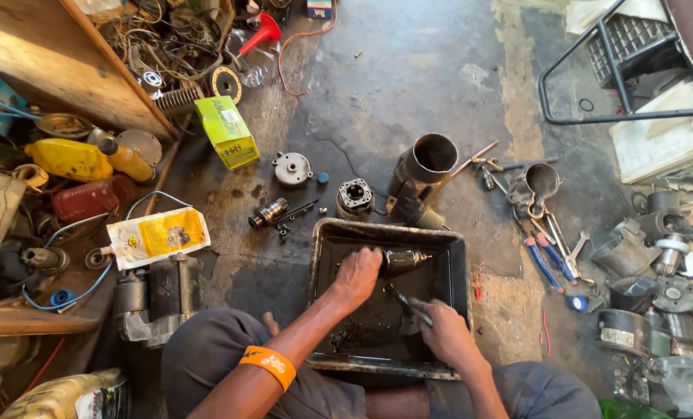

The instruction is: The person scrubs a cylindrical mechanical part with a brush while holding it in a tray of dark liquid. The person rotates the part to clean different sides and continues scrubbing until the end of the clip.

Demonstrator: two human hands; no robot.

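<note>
Right hand fingers grip a brush — left hand clasps the greasy, oil-dark armature.

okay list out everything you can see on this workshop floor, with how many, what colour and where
Metal tray: one, black, greasy, centre floor.
Motor armature: one, dark metal, in the tray, left grip on it.
Small brush-like tool: one, dark, in the tray, right grip on it.
Cylinder housing: one, grey, above the tray.
Round end cap: one, silver, upper centre.
Cardboard box: one, green, upper left.
Pouch: one, white and yellow, left.
Bottle: one, yellow, far left.
Funnel: one, red, top.
Pliers: blue handles, right; count unclear.
Wristband: one, orange, left forearm.
Left hand: one.
Right hand: one.
</note>
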